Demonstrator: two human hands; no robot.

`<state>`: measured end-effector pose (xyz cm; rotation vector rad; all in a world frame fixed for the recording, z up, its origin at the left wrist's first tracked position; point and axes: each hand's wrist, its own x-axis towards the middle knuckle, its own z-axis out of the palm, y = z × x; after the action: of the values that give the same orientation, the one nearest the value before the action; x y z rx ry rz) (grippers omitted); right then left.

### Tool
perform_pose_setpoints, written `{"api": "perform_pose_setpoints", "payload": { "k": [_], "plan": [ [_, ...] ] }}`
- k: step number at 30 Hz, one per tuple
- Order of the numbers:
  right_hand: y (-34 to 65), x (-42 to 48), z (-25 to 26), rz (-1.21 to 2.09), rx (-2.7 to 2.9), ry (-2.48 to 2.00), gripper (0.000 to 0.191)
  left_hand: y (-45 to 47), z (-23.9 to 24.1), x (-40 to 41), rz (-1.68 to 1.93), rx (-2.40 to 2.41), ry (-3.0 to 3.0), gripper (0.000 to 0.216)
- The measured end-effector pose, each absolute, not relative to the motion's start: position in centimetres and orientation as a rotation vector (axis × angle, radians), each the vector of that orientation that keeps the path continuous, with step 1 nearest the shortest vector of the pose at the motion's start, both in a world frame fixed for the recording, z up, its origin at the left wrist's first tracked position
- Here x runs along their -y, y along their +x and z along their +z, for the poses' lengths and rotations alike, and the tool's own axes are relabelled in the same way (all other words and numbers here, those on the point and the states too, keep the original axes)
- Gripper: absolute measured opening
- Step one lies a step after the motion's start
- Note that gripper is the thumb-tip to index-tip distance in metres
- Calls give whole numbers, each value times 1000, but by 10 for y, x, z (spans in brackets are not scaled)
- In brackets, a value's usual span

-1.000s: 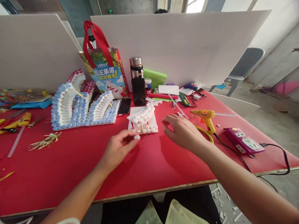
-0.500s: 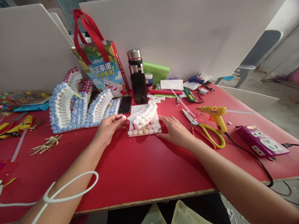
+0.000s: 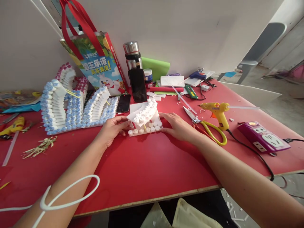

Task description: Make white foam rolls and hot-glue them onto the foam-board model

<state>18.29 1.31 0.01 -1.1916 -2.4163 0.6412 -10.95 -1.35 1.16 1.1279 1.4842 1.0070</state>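
Note:
A small white paper model stands on the red table in front of me. Its flat base carries a row of white rolled rosettes, and a tilted upper piece covered in white rosettes rests on short red and yellow sticks. At its left side is my left hand, thumb and fingers closed together against the corner of the tilted panel; what the fingertips pinch is hidden. My right hand lies at the model's right edge with thumb and fingers apart, holding nothing.
Blue-and-white rosette models stand at the left, before a printed bag. Phones and a steel flask are behind. To the right lie scissors, a yellow glue gun and a purple power strip.
My left hand has moved in against the model's left side; the small white piece seen at its fingertips no longer shows. My right hand stays at the right edge. The view has shifted slightly.

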Motion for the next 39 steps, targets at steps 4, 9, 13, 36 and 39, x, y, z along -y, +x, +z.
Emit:
{"api": "perform_pose_setpoints", "payload": {
  "k": [4, 9, 13, 36, 39],
  "plan": [
    [185, -14, -1, 633, 2404, -1209, 65, -109, 10, 12, 1007, -1476, 1139, 39],
    [193, -16, 3, 662, 2405, -1179, 65, -101, 13, 21, 968, -1461, 1127, 39],
    [203, -19, 7, 698, 2433, -1183, 67, -87, 16, 36, 975, -1456, 1053, 39],
    [219, -28, 11, 744, 2475, -1174, 62, -79, -1, 16, 872, -1354, 1876, 24],
    [219, -28, 11, 745, 2472, -1181, 60, -81, 0, 15, 826, -1351, 1949, 24]
  ]
}}
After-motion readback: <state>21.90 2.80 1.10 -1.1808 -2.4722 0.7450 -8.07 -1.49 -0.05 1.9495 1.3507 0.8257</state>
